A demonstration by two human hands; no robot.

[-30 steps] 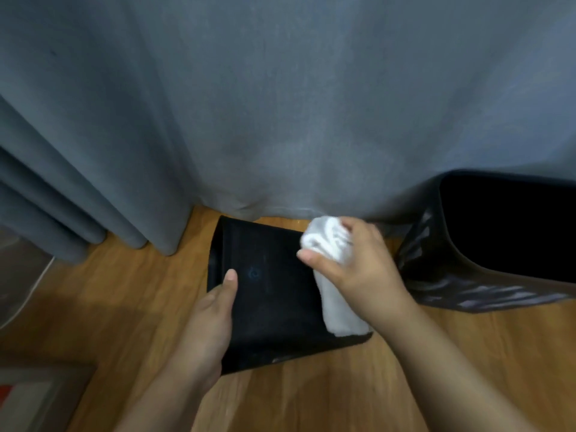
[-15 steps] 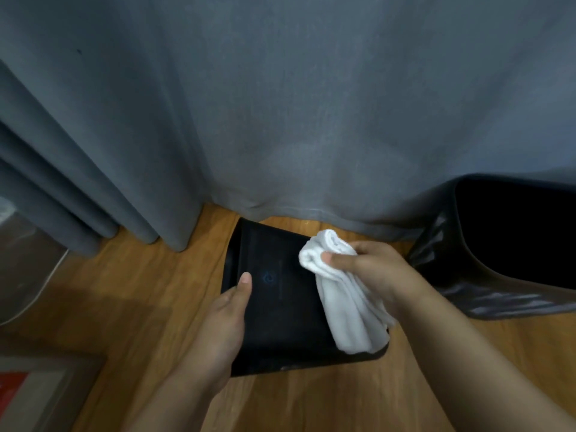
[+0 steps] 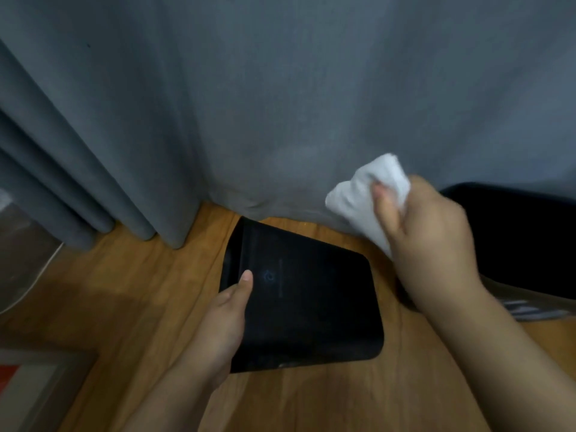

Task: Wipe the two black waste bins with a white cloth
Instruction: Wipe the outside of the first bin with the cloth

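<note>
Left hand (image 3: 223,325) gripping black bin (image 3: 305,300), right hand (image 3: 430,238) clutching white cloth (image 3: 358,194)

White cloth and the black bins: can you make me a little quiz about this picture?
1. True or false: the white cloth is lying on the wooden floor.
2. Which hand steadies the tipped-over black bin? A. left hand B. right hand
3. Fill in: behind both bins hangs a grey ____.

Key: 1. False; the right hand holds it up off the bin. 2. A. 3. curtain. The second black bin stands at the right.
</note>
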